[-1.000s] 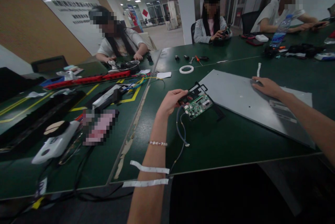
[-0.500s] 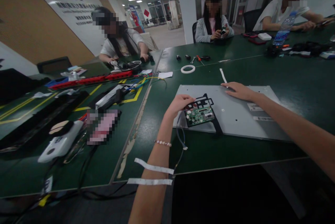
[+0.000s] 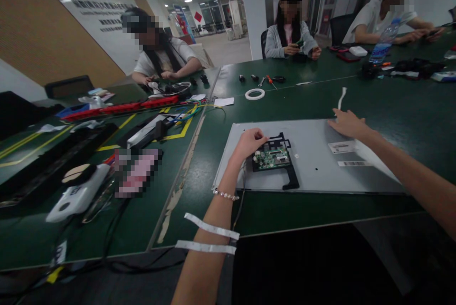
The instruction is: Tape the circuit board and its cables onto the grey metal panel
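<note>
My left hand (image 3: pixel 250 144) pinches the upper left edge of a black bracket (image 3: pixel 292 176) that carries a green circuit board (image 3: pixel 271 158). The bracket rests on, or just over, the left half of a flat grey panel (image 3: pixel 308 148). A thin cable (image 3: pixel 241 205) runs down from the board's left side, partly behind my wrist. Over the panel's far right edge, my right hand (image 3: pixel 347 123) has a short white tape strip (image 3: pixel 342 98) at its fingertips. Two more tape strips (image 3: pixel 206 248) cling to my left forearm.
A white tape roll (image 3: pixel 255 94) and a screwdriver (image 3: pixel 271 81) lie beyond the panel. To the left are a phone (image 3: pixel 140 172), a white device (image 3: pixel 78 195) and a long black tray (image 3: pixel 59 165). Several people sit across the table, near a water bottle (image 3: pixel 384 42).
My right hand has moved right with the tape strip. The panel's left end now extends farther left, and the bracket sits flatter against it, still in my left hand.
</note>
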Motion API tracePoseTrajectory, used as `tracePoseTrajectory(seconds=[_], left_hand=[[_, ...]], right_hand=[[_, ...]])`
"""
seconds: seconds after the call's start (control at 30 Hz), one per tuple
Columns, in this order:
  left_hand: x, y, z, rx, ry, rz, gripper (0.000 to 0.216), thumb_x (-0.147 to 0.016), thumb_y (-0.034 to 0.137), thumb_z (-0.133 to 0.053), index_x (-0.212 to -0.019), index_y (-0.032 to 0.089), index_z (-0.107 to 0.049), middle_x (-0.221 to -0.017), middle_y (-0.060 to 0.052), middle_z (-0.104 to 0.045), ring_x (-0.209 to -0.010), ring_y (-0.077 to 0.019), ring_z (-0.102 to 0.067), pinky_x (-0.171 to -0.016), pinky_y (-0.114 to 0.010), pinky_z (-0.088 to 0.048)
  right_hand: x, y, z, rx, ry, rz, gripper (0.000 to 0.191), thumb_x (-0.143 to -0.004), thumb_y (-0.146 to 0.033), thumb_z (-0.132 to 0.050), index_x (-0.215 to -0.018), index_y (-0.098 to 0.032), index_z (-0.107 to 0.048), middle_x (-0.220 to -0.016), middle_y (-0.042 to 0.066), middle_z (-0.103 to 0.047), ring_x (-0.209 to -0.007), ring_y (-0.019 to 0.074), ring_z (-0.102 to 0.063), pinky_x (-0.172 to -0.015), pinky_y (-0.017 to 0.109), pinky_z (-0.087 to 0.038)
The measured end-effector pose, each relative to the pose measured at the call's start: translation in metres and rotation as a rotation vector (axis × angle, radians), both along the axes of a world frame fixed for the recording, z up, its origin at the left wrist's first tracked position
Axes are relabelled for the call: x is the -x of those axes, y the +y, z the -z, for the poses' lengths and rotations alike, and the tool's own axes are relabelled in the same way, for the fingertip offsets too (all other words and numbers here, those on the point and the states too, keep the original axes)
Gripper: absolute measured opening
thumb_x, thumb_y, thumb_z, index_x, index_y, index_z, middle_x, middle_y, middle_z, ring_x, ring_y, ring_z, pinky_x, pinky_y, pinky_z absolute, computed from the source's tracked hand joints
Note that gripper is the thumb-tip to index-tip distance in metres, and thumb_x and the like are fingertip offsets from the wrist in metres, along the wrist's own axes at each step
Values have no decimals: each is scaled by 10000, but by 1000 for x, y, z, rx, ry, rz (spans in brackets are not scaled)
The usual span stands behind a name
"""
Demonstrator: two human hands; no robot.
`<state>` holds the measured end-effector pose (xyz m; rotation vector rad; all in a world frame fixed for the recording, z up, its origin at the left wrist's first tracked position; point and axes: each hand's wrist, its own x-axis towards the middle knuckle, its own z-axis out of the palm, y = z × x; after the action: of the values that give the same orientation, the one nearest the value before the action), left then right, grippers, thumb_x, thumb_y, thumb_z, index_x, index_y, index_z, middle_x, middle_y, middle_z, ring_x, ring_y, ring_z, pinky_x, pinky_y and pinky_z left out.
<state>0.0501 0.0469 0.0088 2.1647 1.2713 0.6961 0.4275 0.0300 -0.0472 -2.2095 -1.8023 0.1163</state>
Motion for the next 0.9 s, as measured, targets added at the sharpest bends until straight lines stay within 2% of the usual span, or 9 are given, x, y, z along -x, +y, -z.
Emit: tracePoseTrajectory(seconds=[0.07, 0.13, 0.3, 0.4, 0.57, 0.67, 0.77, 0.9], left_hand=[[0, 1, 2, -23, 18, 5, 186, -746, 357, -613, -709, 176, -591, -693, -8, -626, -663, -151, -568, -641, -261, -438], [-1, 0, 2, -34, 25, 34, 159, -754, 335, -607, -762, 176, -597, -756, -23, -642, -712, -164, -587, -684, -277, -455], [-3, -5, -5, -44, 48, 129, 190, -804, 316, -551, -911, 178, -628, -943, -57, -663, -900, -194, -608, -850, -314, -455], [-1, -8, -12, -1, 75, 204, 321, -819, 377, -543, -1064, 181, -612, -1104, -79, -638, -1059, -223, -572, -964, -351, -409], [10, -12, -23, 78, 203, 399, 738, -724, 515, -641, -1355, 196, -429, -1417, -117, -422, -1329, -281, -354, -1110, -403, -255], [17, -13, -27, 106, 276, 452, 939, -620, 534, -725, -1422, 237, -338, -1515, -117, -262, -1394, -328, -221, -1134, -452, -196], [23, -13, -29, 138, 305, 488, 1030, -572, 515, -761, -1449, 287, -274, -1560, -102, -123, -1411, -355, -159, -1130, -490, -190], [24, -12, -30, 145, 308, 507, 1024, -565, 471, -770, -1446, 262, -291, -1546, -111, -164, -1410, -349, -168, -1139, -478, -181]], right_hand=[[-17, -12, 8, 80, -29, 80, 716, -853, -616, -345, -1415, -173, -371, -1338, 189, -469, -1236, 486, -351, -857, 762, -296], [-26, -23, 16, 76, -45, 77, 727, -863, -618, -310, -1439, -175, -327, -1380, 173, -432, -1250, 477, -341, -889, 743, -294], [-27, -26, 28, -67, -103, -62, 714, -898, -532, -273, -1419, -50, -341, -1356, 194, -452, -1254, 382, -400, -1015, 536, -357], [-26, -19, 29, -107, -106, -110, 695, -899, -511, -279, -1406, -44, -366, -1343, 183, -470, -1249, 337, -426, -1043, 471, -355], [-23, -6, 27, -116, -114, -147, 708, -892, -511, -290, -1401, -27, -376, -1323, 199, -485, -1252, 331, -425, -1056, 479, -336], [-20, 0, 27, -128, -103, -160, 692, -887, -503, -307, -1401, -45, -383, -1324, 198, -485, -1255, 344, -418, -1047, 508, -334], [-18, 3, 28, -128, -91, -159, 692, -885, -512, -317, -1401, -55, -387, -1330, 189, -482, -1266, 353, -402, -1040, 512, -339], [-19, 4, 29, -108, -109, -175, 719, -894, -533, -292, -1409, -37, -375, -1366, 185, -447, -1288, 353, -374, -1071, 491, -311]])
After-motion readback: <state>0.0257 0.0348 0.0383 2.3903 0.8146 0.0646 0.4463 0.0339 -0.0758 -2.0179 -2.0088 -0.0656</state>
